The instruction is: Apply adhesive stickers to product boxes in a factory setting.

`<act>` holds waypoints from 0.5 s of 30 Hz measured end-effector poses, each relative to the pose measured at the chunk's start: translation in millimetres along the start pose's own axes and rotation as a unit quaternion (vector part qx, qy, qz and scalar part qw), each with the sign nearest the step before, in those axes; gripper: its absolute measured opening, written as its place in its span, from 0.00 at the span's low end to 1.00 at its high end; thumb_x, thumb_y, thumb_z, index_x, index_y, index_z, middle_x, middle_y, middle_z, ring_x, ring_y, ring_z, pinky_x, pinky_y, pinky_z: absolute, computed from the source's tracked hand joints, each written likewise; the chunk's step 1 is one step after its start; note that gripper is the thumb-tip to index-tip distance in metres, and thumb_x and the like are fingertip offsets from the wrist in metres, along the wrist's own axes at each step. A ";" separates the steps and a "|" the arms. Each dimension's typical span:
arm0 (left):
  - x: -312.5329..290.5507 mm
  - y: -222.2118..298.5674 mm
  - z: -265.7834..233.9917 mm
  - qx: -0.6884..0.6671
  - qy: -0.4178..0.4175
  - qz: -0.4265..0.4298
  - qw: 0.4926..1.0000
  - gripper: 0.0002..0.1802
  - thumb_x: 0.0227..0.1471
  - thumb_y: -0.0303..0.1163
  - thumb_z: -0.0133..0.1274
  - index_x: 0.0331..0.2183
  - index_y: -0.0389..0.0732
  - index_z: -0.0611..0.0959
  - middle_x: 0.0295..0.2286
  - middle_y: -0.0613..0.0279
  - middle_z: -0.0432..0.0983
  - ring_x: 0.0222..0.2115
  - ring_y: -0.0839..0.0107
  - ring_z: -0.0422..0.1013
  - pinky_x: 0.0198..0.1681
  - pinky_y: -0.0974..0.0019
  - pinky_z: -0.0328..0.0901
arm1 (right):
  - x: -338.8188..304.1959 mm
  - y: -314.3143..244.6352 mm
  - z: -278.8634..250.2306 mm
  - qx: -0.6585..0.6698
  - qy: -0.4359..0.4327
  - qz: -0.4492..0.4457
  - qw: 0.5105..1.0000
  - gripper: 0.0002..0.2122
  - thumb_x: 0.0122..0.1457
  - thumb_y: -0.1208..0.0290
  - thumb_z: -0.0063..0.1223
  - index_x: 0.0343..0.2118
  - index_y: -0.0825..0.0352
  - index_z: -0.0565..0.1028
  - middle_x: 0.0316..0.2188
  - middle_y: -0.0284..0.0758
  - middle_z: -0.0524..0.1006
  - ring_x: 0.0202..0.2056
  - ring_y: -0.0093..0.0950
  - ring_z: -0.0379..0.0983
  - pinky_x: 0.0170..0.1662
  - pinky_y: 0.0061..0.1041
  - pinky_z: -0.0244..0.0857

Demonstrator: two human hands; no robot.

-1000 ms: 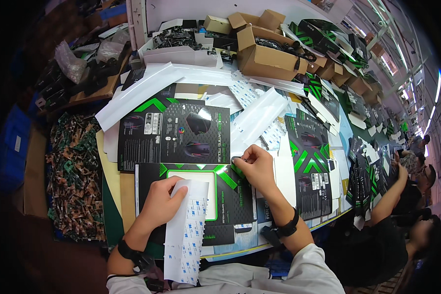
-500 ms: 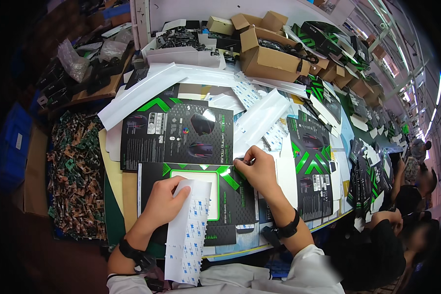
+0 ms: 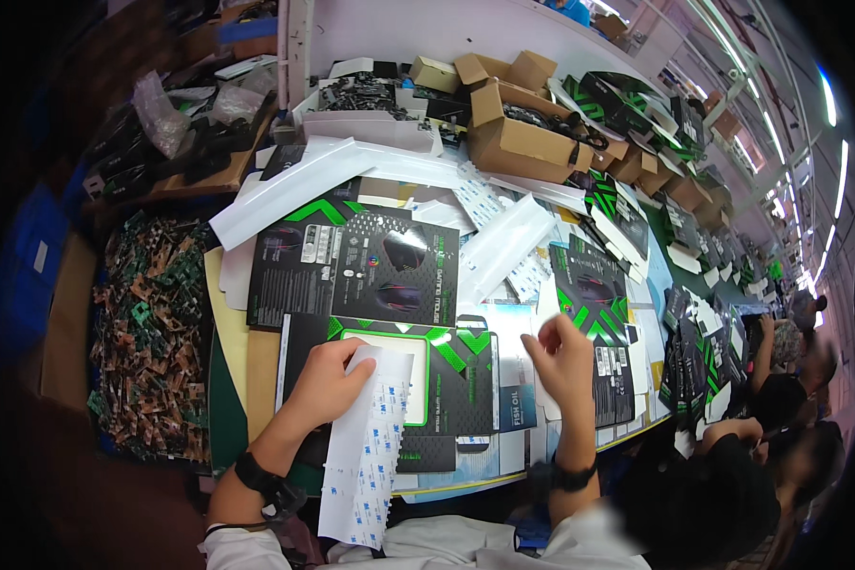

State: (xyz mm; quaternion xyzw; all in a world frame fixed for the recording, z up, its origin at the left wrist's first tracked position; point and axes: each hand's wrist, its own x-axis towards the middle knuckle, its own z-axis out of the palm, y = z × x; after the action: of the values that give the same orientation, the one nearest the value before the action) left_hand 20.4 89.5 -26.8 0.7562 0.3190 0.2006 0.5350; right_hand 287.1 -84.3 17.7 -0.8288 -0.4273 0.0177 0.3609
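My left hand (image 3: 328, 385) grips a long white strip of adhesive backing sheet (image 3: 375, 446) with blue print. The strip hangs down past the table's near edge. Beneath that hand lies a flat black-and-green mouse box (image 3: 461, 399) with a white, green-edged window (image 3: 416, 385). To its right, my right hand (image 3: 562, 356) is raised with curled fingers, thumb and forefinger close together. Whatever it may pinch is too small to make out. Just beyond the window box is another flattened black mouse box (image 3: 389, 275).
White glossy strips (image 3: 508, 247) lie across the back. More flattened boxes (image 3: 594, 294) are at right. A brown carton (image 3: 522, 133) of black parts stands at the rear. Left of the table is a large heap of small green and brown pieces (image 3: 152, 342). Other people (image 3: 779, 380) sit at far right.
My right hand has moved right, away from the upper edge of the window box, uncovering its right end. My left hand still holds the strip in nearly the same place.
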 end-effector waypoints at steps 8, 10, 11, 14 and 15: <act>9.3 -12.2 18.9 0.071 0.016 0.052 0.996 0.15 0.50 0.32 0.55 0.38 0.33 0.80 0.28 0.45 0.78 0.29 0.58 0.76 0.33 0.60 0.68 | -85.3 -13.6 32.7 0.161 -0.035 -0.028 0.986 0.30 0.47 0.77 0.59 0.54 0.73 0.63 0.49 0.42 0.68 0.51 0.37 0.65 0.56 0.32 0.56; 5.8 -11.9 19.7 0.056 0.038 0.071 0.995 0.14 0.51 0.32 0.53 0.37 0.32 0.80 0.29 0.46 0.78 0.33 0.58 0.76 0.38 0.61 0.68 | -89.5 -43.0 31.0 0.415 -0.014 0.094 0.905 0.25 0.50 0.83 0.54 0.53 0.71 0.64 0.48 0.37 0.68 0.48 0.26 0.66 0.51 0.23 0.60; 4.6 -15.0 15.1 0.059 0.041 0.058 0.996 0.13 0.52 0.31 0.52 0.37 0.32 0.79 0.29 0.48 0.78 0.33 0.61 0.76 0.39 0.62 0.68 | -88.5 -41.1 34.6 0.460 -0.006 0.099 0.882 0.23 0.51 0.84 0.53 0.53 0.70 0.65 0.47 0.36 0.68 0.47 0.23 0.67 0.50 0.20 0.61; 0.4 -1.1 5.1 -0.072 0.051 0.082 0.993 0.12 0.54 0.29 0.50 0.39 0.33 0.78 0.31 0.55 0.79 0.34 0.71 0.74 0.39 0.65 0.68 | -76.7 -21.4 23.1 0.347 0.059 -0.029 0.936 0.21 0.52 0.85 0.52 0.51 0.70 0.66 0.46 0.35 0.69 0.46 0.23 0.67 0.50 0.21 0.61; -0.7 -1.2 1.0 -0.071 0.057 0.082 0.992 0.12 0.54 0.29 0.50 0.39 0.33 0.78 0.31 0.55 0.79 0.34 0.71 0.74 0.39 0.65 0.68 | -66.9 -9.0 9.1 0.313 0.051 -0.023 0.948 0.19 0.53 0.85 0.51 0.49 0.71 0.67 0.45 0.35 0.69 0.46 0.23 0.67 0.50 0.20 0.60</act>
State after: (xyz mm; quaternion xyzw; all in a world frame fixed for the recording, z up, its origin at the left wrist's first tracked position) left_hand 20.3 88.7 -28.3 0.7273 0.2707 0.3087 0.5499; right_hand 235.4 -123.9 -2.2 -0.6641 -0.4004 0.1000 0.6234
